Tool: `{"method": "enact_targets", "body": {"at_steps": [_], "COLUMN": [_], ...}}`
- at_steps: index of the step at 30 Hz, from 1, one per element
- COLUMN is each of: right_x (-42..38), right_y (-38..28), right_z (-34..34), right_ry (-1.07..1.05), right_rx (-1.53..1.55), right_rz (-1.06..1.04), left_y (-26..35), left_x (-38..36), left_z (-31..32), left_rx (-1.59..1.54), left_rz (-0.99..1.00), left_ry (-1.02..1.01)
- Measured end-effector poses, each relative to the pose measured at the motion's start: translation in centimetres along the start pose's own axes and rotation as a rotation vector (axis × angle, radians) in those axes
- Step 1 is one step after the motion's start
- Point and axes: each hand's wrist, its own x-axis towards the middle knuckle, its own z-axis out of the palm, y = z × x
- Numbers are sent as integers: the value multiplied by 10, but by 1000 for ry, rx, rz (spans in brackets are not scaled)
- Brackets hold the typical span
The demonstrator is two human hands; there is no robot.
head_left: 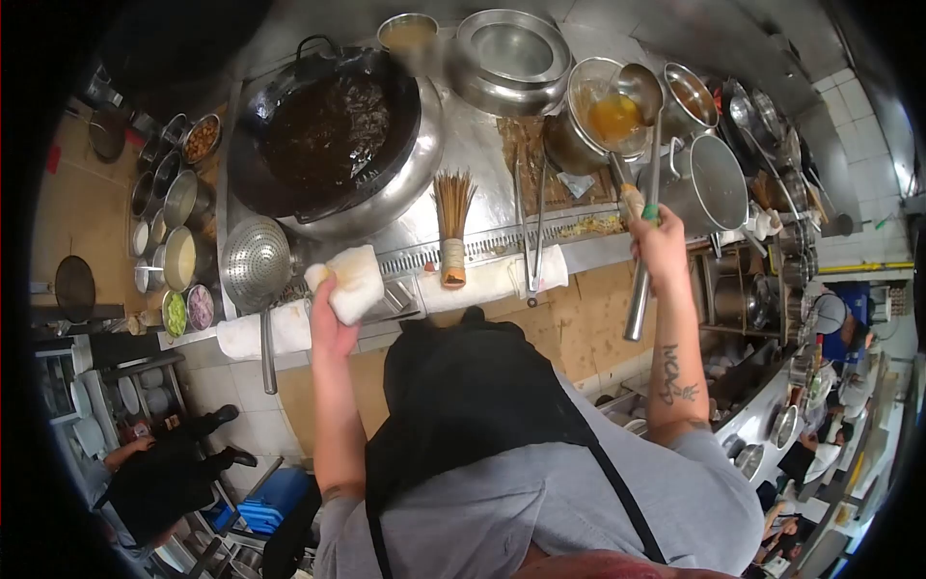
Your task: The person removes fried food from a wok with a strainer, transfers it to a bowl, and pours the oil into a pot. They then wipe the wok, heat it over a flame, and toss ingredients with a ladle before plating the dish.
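Observation:
My left hand [333, 323] grips a folded white cloth [355, 280] at the counter's front edge. Just left of it, a perforated skimmer [256, 261] lies with its handle hanging over the edge. My right hand [661, 241] is closed round the long metal handle of a ladle [640, 87], which has a green band near my fingers. The ladle's bowl is over a strainer [598, 87] with orange-yellow liquid in view, set on a pot [569, 145]. The strainer's wooden handle [629, 196] points toward my right hand. Between my hands lies a bamboo wok brush [451, 232].
A black wok [328, 125] with dark liquid fills the back left. Tongs [532, 232] lie by a rolled towel [492, 282]. Ingredient bowls [180, 259] stand at left, a large pot [709, 183] at right. A person in black [164, 482] is at lower left; others work at far right.

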Motion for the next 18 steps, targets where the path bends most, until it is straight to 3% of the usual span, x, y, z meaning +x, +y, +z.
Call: {"method": "enact_targets", "body": {"at_steps": [3, 6, 7, 9, 10, 11, 13, 18], "right_x": [12, -18, -23, -56, -53, -59, -71, -80], "right_y": [58, -28, -49, -93, -72, -54, -42, -42], "right_z": [1, 8, 12, 38, 31, 44, 65, 127], "right_ry": [407, -5, -37, -37, -319, -391, -403, -466], "right_rx": [-570, 143, 287, 651, 569, 671, 737, 712], "right_rz": [-739, -158, -271, -192, -174, -90, 50, 120], "left_y": [30, 62, 70, 78, 81, 86, 79, 92], "left_x": [23, 29, 32, 49, 59, 61, 87, 73], "left_z": [14, 42, 50, 52, 50, 54, 37, 42], "left_rx": [61, 89, 103, 114, 150, 171, 105, 78], "left_rz": [-17, -47, -49, -40, -35, -87, -100, -147], "left_ry": [-24, -90, -77, 25, 63, 41, -2, 114]}}
